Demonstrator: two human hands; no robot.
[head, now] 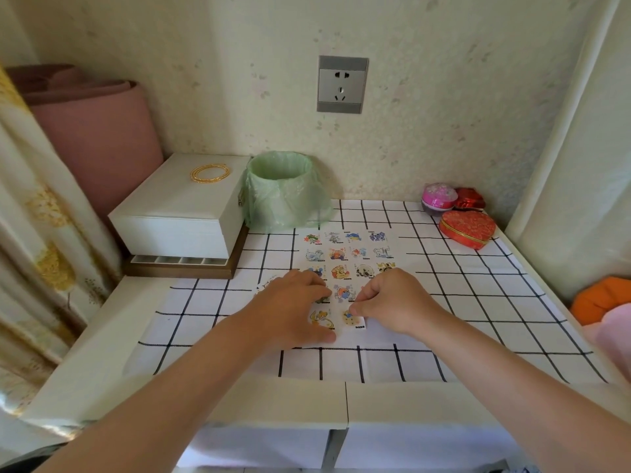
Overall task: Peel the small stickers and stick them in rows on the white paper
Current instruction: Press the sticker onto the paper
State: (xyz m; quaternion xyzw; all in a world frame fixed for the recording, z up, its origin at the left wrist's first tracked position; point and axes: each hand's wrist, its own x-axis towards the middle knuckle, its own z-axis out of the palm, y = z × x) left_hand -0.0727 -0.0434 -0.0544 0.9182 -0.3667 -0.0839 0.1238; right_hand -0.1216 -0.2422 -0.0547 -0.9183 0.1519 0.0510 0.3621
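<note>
Single view: a wide-angle camera worn on the person's head. It faces forward and tilts down over the table, near enough that both forearms enter from the 6 o'clock edge. The white paper sits at frame centre, the left hand at its 9 o'clock, the right hand, pinching a sticker, at its 3 o'clock. The wall socket lies toward 12 o'clock.
</note>
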